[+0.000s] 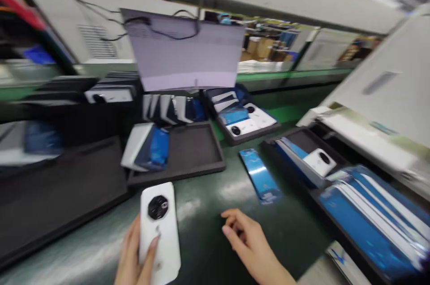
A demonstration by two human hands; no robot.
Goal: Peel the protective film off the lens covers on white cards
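My left hand [134,253] grips a white phone back cover [164,242] by its lower part, the thumb lying across its face. A round black camera area shows near the top of the cover. To the right, my right hand [247,242] hovers over the table with fingers loosely curled, thumb and forefinger apart, and nothing between them. Just beyond it lies a shiny blue film sheet [260,175], flat on the dark green table [208,200]. Motion blurs the view somewhat.
Black foam trays [188,166] on the left and middle hold grey and blue sheets. A far tray [247,137] and a right tray [302,130] carry white covers and blue film. Long blue-and-white pieces [372,222] fill the near right. A paper board [188,56] stands behind.
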